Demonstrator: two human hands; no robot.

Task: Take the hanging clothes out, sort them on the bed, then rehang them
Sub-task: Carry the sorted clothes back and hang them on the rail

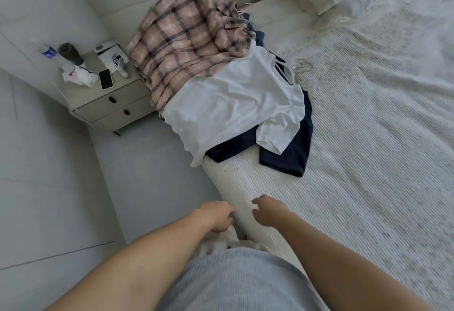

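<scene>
Piled near the white ribbed bed's (356,163) edge: pink plaid shirt (186,47), white cotton T-shirt (233,106) overlapping navy garment (290,155). Left hand (217,216) and right hand (266,211) loosely curled, empty, just above mattress edge.

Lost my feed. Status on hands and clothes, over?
Left hand and right hand both empty, at bed edge. Plaid shirt, white tee, navy garment piled on bed. Path clear.
</scene>
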